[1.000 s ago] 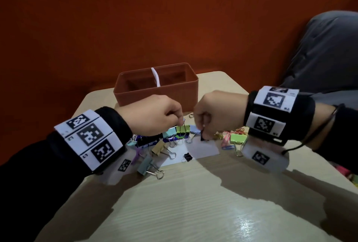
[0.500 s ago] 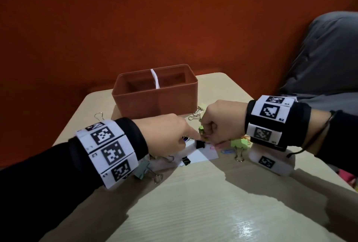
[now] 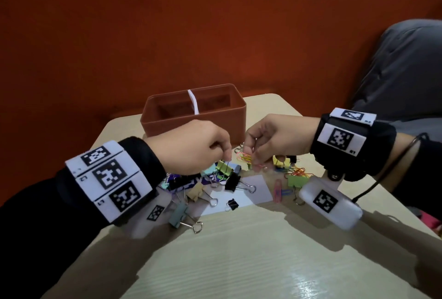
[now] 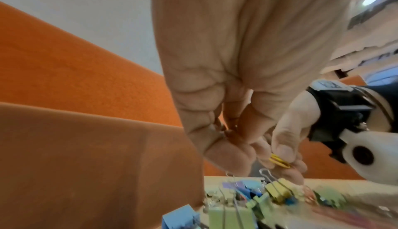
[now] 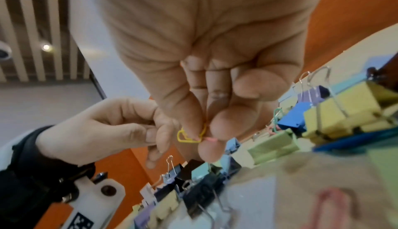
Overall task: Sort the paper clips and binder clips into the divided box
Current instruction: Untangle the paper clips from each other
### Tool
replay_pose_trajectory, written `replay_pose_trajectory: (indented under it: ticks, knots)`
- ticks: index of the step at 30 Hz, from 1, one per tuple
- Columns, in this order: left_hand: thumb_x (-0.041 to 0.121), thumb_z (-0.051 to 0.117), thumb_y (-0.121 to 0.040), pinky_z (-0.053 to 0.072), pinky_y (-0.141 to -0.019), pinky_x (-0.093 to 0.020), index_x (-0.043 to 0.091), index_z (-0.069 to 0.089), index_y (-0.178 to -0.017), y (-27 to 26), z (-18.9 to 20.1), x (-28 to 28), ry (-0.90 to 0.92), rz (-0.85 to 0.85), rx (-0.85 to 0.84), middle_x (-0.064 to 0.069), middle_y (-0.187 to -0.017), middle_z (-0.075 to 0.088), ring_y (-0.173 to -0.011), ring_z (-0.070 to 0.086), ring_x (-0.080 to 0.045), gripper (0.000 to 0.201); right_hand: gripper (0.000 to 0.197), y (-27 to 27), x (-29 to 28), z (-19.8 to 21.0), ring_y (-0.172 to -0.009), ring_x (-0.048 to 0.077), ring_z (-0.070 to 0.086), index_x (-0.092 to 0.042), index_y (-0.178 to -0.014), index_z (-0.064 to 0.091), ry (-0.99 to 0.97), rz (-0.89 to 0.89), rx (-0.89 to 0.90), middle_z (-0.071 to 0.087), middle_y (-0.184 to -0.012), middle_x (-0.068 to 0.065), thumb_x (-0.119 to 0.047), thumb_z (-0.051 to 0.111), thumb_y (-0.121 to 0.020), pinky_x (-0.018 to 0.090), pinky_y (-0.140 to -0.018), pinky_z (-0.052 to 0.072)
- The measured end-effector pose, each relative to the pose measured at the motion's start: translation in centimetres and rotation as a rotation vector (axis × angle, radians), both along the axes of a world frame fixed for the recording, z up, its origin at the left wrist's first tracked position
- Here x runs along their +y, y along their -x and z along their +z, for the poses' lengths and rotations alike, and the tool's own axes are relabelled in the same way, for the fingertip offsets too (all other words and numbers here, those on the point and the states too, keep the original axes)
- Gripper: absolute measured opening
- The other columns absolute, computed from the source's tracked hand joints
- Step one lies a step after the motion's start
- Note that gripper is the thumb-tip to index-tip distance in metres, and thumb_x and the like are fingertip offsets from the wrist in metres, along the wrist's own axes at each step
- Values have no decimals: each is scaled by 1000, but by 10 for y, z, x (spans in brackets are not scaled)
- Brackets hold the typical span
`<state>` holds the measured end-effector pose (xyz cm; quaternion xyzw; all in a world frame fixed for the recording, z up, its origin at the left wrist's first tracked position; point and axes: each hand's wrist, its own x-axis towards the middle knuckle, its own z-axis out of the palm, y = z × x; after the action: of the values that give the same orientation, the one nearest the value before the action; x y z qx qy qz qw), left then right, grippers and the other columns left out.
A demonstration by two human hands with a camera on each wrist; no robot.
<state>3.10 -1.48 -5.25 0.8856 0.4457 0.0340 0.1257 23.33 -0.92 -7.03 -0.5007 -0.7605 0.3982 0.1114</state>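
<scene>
Fingers of the right hand (image 5: 206, 82) pinch a yellow wire paper clip (image 5: 190, 136), long axis toward 9 o'clock; left hand (image 3: 191, 146) pinches a green binder clip's wire handle (image 3: 228, 164).

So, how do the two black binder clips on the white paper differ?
The big black clip is clearly larger than the small black clip. The big one shows long silver wire handles pointing right; the small one's handles are too small to make out. The big one lies farther back on the paper, the small one at its near edge. Both are black, and no hand touches them.
</scene>
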Motion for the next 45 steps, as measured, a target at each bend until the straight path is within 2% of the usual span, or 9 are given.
replay_pose_trajectory:
  ticks: [4, 8, 12, 18, 23, 28, 31, 35, 45]
  knots:
    - [16, 62, -88, 42, -53, -13, 28, 70, -86, 13, 7, 11, -102, 109, -223, 11, -63, 64, -56, 57, -1, 15, 11, 16, 11, 14, -60, 10, 61, -11, -93, 66, 2, -40, 199, 71, -75, 2, -2, 62, -86, 17, -48, 45]
    - [11, 72, -82, 53, -66, -29, 21, 69, -83, 30, 9, 25, -176, 291, -575, 2, -71, 71, -65, 66, -8, 10, 11, 48, 30, 29, -60, 11, 64, -15, -84, 66, -214, -168, 291, 70, -74, 5, -4, 63, -87, 24, -54, 52]
    - [7, 70, -84, 58, -70, -32, 18, 68, -84, 48, 14, 40, -285, 457, -695, 0, -72, 71, -66, 69, -10, 11, 13, 78, 56, 40, -57, 12, 65, -17, -82, 70, -438, -265, 196, 73, -74, 10, -6, 64, -83, 29, -56, 56]
    - [12, 61, -91, 57, -80, -36, 28, 65, -93, 64, 5, 52, -205, 531, -580, 8, -80, 73, -81, 69, -10, 17, 18, 86, 63, 33, -62, 13, 68, -18, -103, 69, -444, -244, 194, 72, -80, 1, -19, 69, -85, 26, -59, 59]
    - [25, 58, -94, 51, -90, -36, 33, 69, -102, 60, 2, 40, -208, 462, -404, 8, -101, 68, -99, 61, -13, 15, 8, 39, 46, 35, -50, 8, 61, -21, -79, 68, -535, -268, -4, 66, -68, -8, -14, 70, -82, 17, -46, 46]
    - [35, 48, -98, 33, -60, -7, 39, 53, -132, 45, 4, 23, -157, 369, -153, 12, -122, 61, -84, 57, -2, 34, 22, 4, 44, 23, -69, 19, 68, -20, -78, 69, -373, -234, -418, 71, -78, 0, -3, 54, -82, 30, -59, 56]
    - [38, 45, -100, 30, -91, -13, 37, 38, -145, 46, 4, 21, -148, 343, -69, 14, -148, 42, -133, 41, -7, 46, 25, 5, 46, 17, -86, 16, 65, -20, -92, 71, -356, -150, -615, 68, -86, -8, -4, 53, -85, 28, -71, 51]
    - [35, 46, -100, 21, -111, -23, 30, 31, -149, 52, -1, 26, -81, 284, -94, 8, -152, 37, -142, 29, -11, 52, 45, 16, 52, 5, -122, 22, 51, -22, -138, 47, -296, -54, -903, 53, -137, -2, -22, 50, -94, 31, -98, 42]
    - [34, 44, -100, 21, -117, -37, 31, 27, -150, 49, 1, 20, -76, 262, -47, 5, -147, 44, -138, 35, -20, 53, 53, 26, 37, -3, -79, 20, 65, -23, -133, 50, -149, -38, -813, 68, -107, 3, -29, 65, -83, 30, -74, 52]
